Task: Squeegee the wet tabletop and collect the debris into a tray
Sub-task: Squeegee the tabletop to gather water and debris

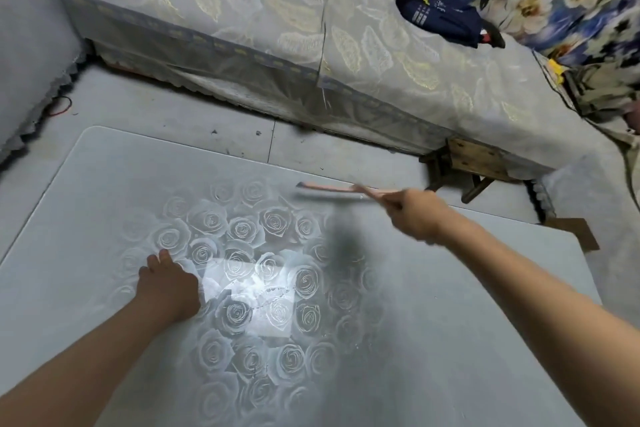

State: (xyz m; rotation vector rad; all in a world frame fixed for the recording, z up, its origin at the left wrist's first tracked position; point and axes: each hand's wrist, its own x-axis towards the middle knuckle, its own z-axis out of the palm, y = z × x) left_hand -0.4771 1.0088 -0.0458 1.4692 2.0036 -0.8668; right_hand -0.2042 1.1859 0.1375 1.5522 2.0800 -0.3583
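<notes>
i see the right hand (pixel 415 215) gripping a slim pink squeegee (pixel 329 191); the left hand (pixel 169 284) rests on the glossy rose-patterned tabletop (pixel 450 322), its finger curl unclear.

Glossy rose-patterned tabletop (pixel 104 184), left hand (pixel 169 284) on it

Glossy rose-printed tabletop (pixel 433 340), wooden stool (pixel 478 163)

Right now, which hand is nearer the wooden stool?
Right. The right hand, holding the squeegee, is just short of the stool; the left hand rests on the table far to its left.
</notes>
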